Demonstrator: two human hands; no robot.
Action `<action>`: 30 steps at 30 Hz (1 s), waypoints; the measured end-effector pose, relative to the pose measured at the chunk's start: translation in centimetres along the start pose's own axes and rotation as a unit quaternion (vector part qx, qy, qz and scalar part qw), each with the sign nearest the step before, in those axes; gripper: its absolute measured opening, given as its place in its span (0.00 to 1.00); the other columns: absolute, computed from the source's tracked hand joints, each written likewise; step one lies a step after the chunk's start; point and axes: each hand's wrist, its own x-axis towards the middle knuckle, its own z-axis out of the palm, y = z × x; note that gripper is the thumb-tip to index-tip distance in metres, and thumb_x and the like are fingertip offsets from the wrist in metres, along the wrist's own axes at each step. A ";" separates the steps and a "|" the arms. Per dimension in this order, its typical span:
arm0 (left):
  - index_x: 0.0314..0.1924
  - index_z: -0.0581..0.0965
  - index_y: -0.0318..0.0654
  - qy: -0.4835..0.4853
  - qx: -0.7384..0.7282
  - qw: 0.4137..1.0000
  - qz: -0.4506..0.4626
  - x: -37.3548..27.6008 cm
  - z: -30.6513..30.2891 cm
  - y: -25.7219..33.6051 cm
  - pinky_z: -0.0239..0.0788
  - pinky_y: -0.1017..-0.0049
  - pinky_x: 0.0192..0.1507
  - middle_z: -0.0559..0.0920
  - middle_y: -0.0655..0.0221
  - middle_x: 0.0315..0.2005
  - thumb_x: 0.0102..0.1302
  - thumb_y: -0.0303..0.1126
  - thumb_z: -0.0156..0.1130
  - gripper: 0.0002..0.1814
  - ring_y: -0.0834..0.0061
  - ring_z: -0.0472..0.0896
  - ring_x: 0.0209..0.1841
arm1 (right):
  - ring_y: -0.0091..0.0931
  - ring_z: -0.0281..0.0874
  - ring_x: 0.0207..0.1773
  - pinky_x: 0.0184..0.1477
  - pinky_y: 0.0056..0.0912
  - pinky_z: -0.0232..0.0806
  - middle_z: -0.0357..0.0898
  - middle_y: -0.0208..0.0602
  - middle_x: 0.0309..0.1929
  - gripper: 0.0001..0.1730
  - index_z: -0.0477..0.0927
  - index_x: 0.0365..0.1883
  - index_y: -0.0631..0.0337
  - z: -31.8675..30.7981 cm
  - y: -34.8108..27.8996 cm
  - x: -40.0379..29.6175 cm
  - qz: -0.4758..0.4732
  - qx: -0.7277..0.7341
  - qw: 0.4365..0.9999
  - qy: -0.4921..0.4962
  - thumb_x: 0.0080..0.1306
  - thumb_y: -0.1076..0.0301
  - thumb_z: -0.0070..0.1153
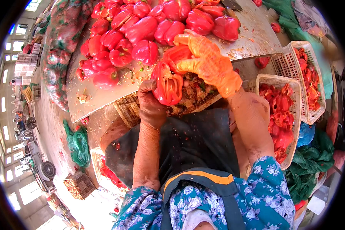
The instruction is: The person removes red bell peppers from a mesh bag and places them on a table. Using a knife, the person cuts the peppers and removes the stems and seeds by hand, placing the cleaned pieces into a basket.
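My bare left hand (151, 102) grips a cut red bell pepper (171, 89), its hollow side and pale ribs facing up. An orange glove covers my right hand (208, 61), whose fingers are closed around another red pepper piece (176, 54). The two pieces touch or nearly touch; whether they are still joined I cannot tell. Under them is a crate (129, 109) of pepper cores, seeds and scraps (194, 97). Just beyond my hands, whole red bell peppers (142, 28) are heaped on a seed-strewn metal tabletop (89, 106).
Pale plastic crates (297, 126) with red pepper pieces stand at my right. At the left leans a long net sack (64, 49) of peppers. A knife (231, 4) lies at the table's far side. Green netting (79, 146) and another crate (80, 185) are on the floor.
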 end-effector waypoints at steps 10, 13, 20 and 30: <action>0.61 0.69 0.43 -0.034 -0.135 0.971 0.196 -2.5 3.6 -1.0 0.70 0.73 0.32 0.75 0.61 0.45 0.69 0.53 0.54 0.28 0.67 0.74 0.44 | 0.30 0.83 0.43 0.47 0.28 0.75 0.83 0.43 0.47 0.18 0.79 0.53 0.66 -1.4 5.3 -1.9 0.273 0.433 0.857 0.049 0.63 0.77 0.54; 0.62 0.69 0.39 0.082 -0.038 0.974 0.208 -4.6 2.6 0.5 0.76 0.62 0.45 0.76 0.54 0.55 0.67 0.51 0.55 0.30 0.55 0.74 0.59 | 0.35 0.80 0.52 0.54 0.30 0.72 0.82 0.43 0.52 0.22 0.77 0.57 0.65 -1.7 2.1 -0.2 0.100 -0.003 0.974 0.203 0.62 0.79 0.51; 0.62 0.71 0.37 0.008 -0.190 0.966 0.174 -5.8 0.3 -0.1 0.75 0.40 0.50 0.76 0.52 0.58 0.64 0.44 0.54 0.29 0.44 0.71 0.63 | 0.22 0.73 0.32 0.32 0.19 0.64 0.82 0.34 0.51 0.25 0.75 0.63 0.58 1.3 1.1 -3.7 0.176 0.089 0.980 -0.028 0.67 0.75 0.44; 0.60 0.70 0.30 -0.007 -0.201 0.965 0.171 -9.2 0.6 -0.8 0.74 0.55 0.54 0.79 0.50 0.53 0.62 0.44 0.56 0.31 0.46 0.77 0.57 | 0.35 0.74 0.63 0.63 0.37 0.65 0.76 0.45 0.62 0.20 0.78 0.58 0.65 -20.8 -8.5 -14.4 0.231 -0.330 0.913 0.068 0.69 0.72 0.45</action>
